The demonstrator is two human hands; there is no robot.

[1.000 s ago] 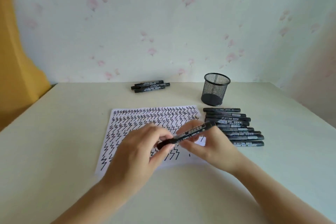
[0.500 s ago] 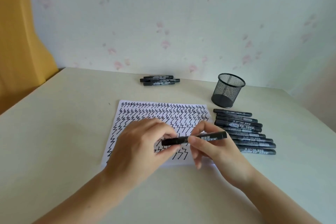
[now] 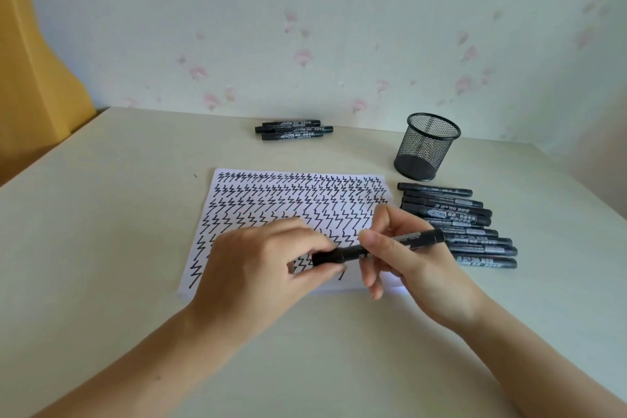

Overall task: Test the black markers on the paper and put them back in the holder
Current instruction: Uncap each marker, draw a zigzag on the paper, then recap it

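Note:
A black marker [image 3: 353, 252] lies nearly level between both hands, just above the lower part of a white paper [image 3: 271, 214] covered in black zigzag lines. My left hand [image 3: 261, 265] pinches its capped left end. My right hand [image 3: 403, 258] grips the barrel. Right of the paper lies a row of several black markers [image 3: 475, 234]. The black mesh holder [image 3: 425, 146] stands upright behind that row, and I see no markers in it. Three more black markers [image 3: 293, 130] lie side by side near the wall.
The pale table [image 3: 101, 231] meets a flowered wall at the back. A yellow curtain [image 3: 30, 78] hangs at the far left. The table's right edge runs close behind the holder and the marker row.
The marker has tilted from a steeper slant to nearly level while both hands keep hold of it. The view has shifted, so the table's things sit further right in frame.

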